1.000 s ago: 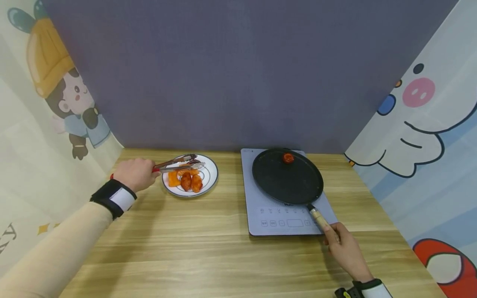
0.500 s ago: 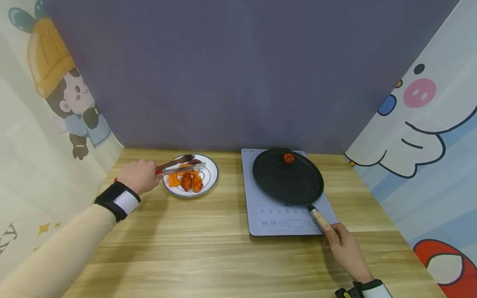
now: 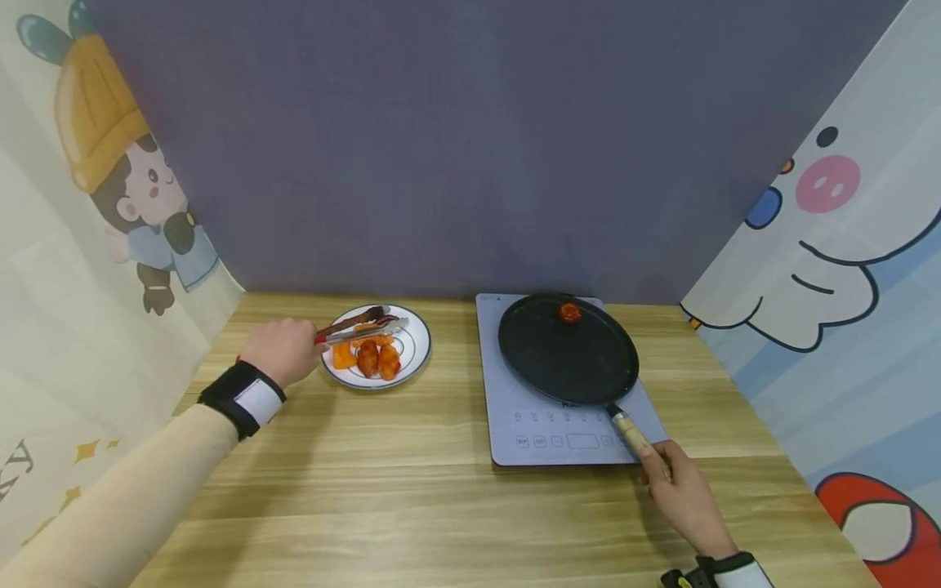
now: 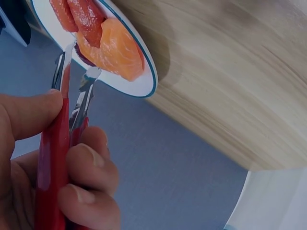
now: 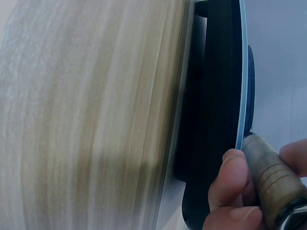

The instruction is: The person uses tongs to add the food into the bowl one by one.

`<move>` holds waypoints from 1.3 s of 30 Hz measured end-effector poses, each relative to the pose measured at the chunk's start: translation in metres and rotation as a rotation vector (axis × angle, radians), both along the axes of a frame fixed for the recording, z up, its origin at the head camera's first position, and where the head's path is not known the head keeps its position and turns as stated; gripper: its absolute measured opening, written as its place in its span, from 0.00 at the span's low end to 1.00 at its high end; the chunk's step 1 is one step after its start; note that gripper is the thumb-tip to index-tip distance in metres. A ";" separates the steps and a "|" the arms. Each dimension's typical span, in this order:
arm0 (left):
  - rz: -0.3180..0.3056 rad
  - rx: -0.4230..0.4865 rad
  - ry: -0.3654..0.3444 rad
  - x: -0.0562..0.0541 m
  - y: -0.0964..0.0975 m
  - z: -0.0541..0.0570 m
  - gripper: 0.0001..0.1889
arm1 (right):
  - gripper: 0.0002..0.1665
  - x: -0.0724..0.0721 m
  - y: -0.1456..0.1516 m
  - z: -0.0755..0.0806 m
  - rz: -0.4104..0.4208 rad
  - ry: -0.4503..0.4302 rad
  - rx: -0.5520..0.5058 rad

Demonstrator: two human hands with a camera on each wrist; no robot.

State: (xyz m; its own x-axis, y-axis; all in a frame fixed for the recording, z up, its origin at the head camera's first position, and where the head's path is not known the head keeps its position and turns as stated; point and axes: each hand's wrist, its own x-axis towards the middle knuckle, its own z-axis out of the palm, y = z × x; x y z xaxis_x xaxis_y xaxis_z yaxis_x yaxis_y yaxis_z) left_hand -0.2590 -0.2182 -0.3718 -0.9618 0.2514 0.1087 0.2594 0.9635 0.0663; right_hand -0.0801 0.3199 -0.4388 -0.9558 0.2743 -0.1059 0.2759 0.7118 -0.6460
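Note:
My left hand [image 3: 283, 351] holds red-handled metal tongs [image 3: 344, 334], their tips spread apart above a white plate [image 3: 417, 349] with a blue rim. On the plate lie two reddish-brown pieces of food [image 3: 367, 359], orange pieces that look like salmon [image 4: 117, 50], and a dark red piece partly hidden by the tongs. At the right, my right hand [image 3: 684, 494] grips the wooden handle [image 3: 627, 427] of a flat black pan [image 3: 566, 359]. One small round red piece of food [image 3: 569, 312] sits near the pan's far edge.
The pan rests on a pale induction cooktop [image 3: 507, 420] with touch buttons along its front. A wood-grain table [image 3: 412, 506] carries everything. A dark grey panel [image 3: 470, 147] stands behind, and printed cartoon curtains [image 3: 845, 261] hang on both sides.
My left hand has drifted slightly right and toward me with the tongs, whose tips stay over the plate. The right hand, the pan and the food look unmoved.

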 end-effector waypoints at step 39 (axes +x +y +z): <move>-0.012 -0.018 0.015 0.010 0.008 -0.006 0.15 | 0.23 0.000 -0.001 0.001 0.004 -0.012 -0.008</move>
State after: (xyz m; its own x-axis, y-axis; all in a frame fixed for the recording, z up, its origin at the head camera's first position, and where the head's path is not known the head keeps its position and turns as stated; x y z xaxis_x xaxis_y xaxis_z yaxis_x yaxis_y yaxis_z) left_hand -0.2493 -0.2098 -0.3782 -0.9568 0.2653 0.1189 0.2722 0.9612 0.0452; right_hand -0.0799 0.3193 -0.4377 -0.9556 0.2696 -0.1193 0.2806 0.7078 -0.6483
